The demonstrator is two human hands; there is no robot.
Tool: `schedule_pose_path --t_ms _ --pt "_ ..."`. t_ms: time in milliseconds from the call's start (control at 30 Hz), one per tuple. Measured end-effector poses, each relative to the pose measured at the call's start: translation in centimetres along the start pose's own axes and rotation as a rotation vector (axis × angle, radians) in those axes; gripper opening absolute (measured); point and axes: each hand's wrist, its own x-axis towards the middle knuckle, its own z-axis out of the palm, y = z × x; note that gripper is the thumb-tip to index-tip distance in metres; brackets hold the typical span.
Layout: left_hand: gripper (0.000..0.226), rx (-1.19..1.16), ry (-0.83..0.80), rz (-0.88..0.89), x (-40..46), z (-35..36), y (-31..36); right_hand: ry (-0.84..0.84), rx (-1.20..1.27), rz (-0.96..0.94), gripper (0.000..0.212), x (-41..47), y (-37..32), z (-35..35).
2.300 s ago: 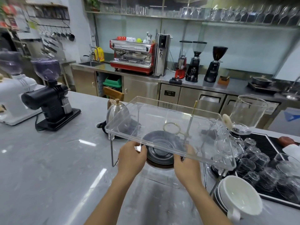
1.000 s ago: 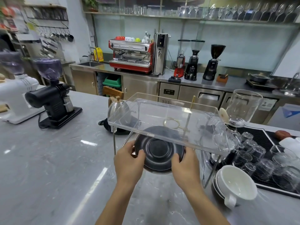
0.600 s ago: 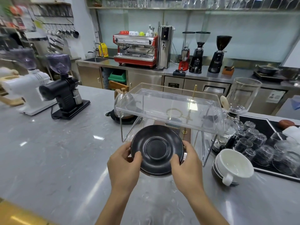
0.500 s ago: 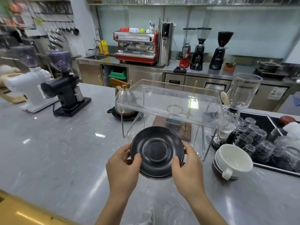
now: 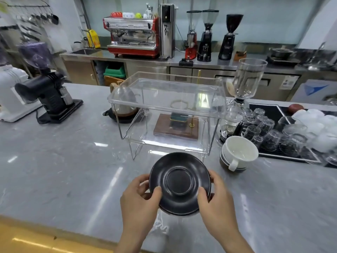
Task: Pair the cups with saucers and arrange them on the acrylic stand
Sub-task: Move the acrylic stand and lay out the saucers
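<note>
Both hands gripping black saucer, underside hidden

Left hand, right hand, thumbs up, gripping

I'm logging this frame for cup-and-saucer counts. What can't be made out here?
- Head view: how many saucers the left hand and right hand hold; the top one hides any beneath.
- What the white cup stands on: the cup covers it.
- Glasses at right: blurred, uncountable.

One black saucer, one white cup, one stand.
</note>
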Motion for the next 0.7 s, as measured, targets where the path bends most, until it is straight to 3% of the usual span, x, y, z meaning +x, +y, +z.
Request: schedule_pose_path --t_ms 200,700 --pt "0.033 0.044 -0.112 -0.060 -1.5 2.4 -1.6 0.034 -0.018 0.092 0.054 -1.1 2.9 -2.4" --pt "0.030 0.213 -0.310 -0.216 -3.4 8.1 -5.0 0.035 -0.041 0.334 0.047 -2.3 10.5 -6.7"
